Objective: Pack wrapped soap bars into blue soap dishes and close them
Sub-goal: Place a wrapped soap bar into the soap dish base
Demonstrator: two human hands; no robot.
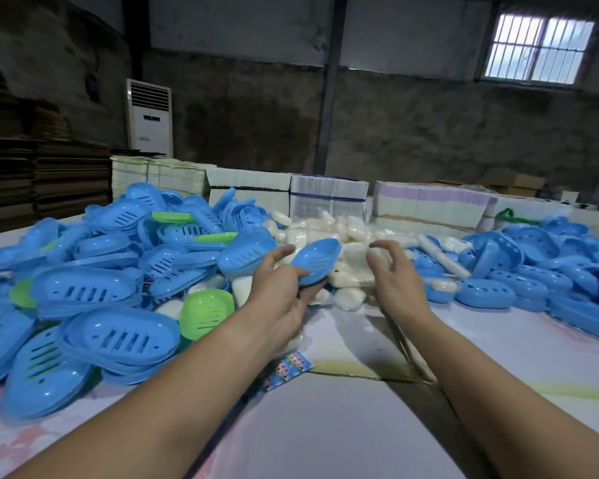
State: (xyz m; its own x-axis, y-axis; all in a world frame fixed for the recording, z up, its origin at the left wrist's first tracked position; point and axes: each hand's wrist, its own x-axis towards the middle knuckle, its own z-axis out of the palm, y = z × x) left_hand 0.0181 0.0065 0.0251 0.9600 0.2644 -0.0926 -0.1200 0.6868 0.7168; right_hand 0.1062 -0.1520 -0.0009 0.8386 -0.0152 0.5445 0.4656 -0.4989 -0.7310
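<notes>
My left hand [284, 288] grips a blue slotted soap dish half [317, 261], tilted up over the near edge of the soap pile. Wrapped white soap bars [346, 271] lie heaped in the middle of the table. My right hand [391, 271] hovers over that heap with fingers curled loosely, touching or just above a wrapped bar; whether it holds one I cannot tell. A big pile of blue dish halves [118, 281] covers the left of the table. Closed blue dishes [498, 288] lie piled on the right.
A few green dish parts [206, 314] sit among the blue ones on the left. Stacks of flat printed cartons [329, 195] line the table's far edge. A colourful printed label [284, 369] and a cardboard sheet [360, 344] lie on the table near me.
</notes>
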